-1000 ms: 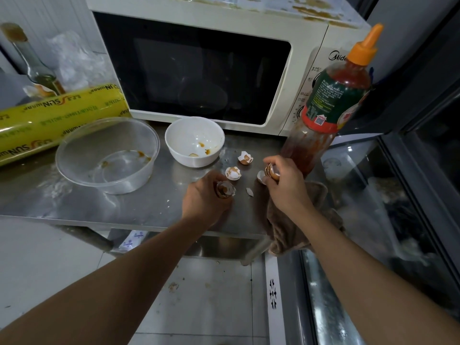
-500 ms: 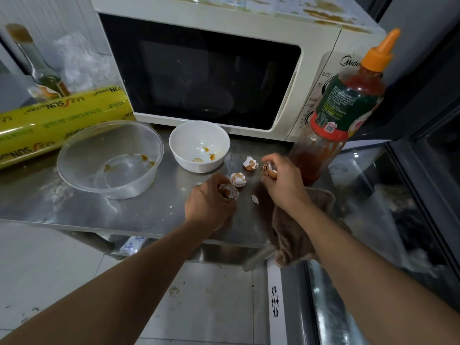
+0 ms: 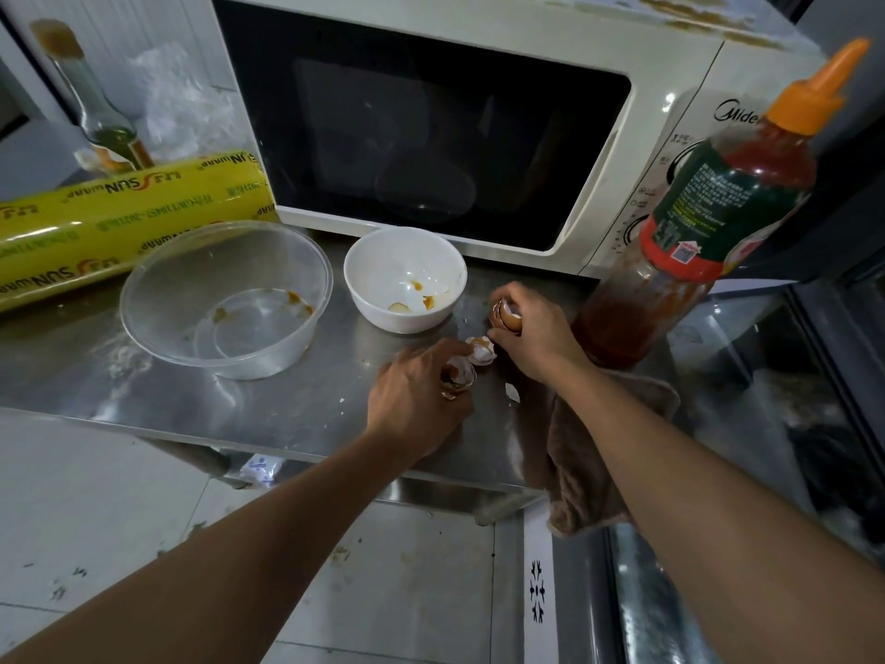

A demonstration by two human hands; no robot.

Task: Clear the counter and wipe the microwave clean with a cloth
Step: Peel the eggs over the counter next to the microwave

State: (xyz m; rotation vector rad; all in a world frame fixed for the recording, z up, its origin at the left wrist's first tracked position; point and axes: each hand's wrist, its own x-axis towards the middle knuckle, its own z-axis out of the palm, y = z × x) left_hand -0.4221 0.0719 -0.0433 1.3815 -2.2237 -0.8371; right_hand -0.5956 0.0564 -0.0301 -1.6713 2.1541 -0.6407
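A cream microwave (image 3: 670, 136) with a dark door and brown stains on its top stands at the back of the steel counter (image 3: 239, 414). My left hand (image 3: 416, 400) holds broken eggshell pieces and its fingers touch another eggshell half (image 3: 481, 351) lying on the counter. My right hand (image 3: 536, 337) grips eggshell pieces (image 3: 505, 316) just right of a white bowl (image 3: 404, 280). A small shell fragment (image 3: 512, 393) lies between my wrists. A brown cloth (image 3: 589, 462) hangs over the counter's front right edge under my right forearm.
A clear plastic container (image 3: 225, 299) with sauce smears sits left of the bowl. A yellow cling-wrap roll (image 3: 119, 222) and a glass bottle (image 3: 96, 112) are at the far left. A red sauce bottle (image 3: 694, 222) with an orange cap stands right of my right hand.
My right hand moved forward and picked up the eggshell that lay nearest the bowl. My left hand reached forward to the middle eggshell half.
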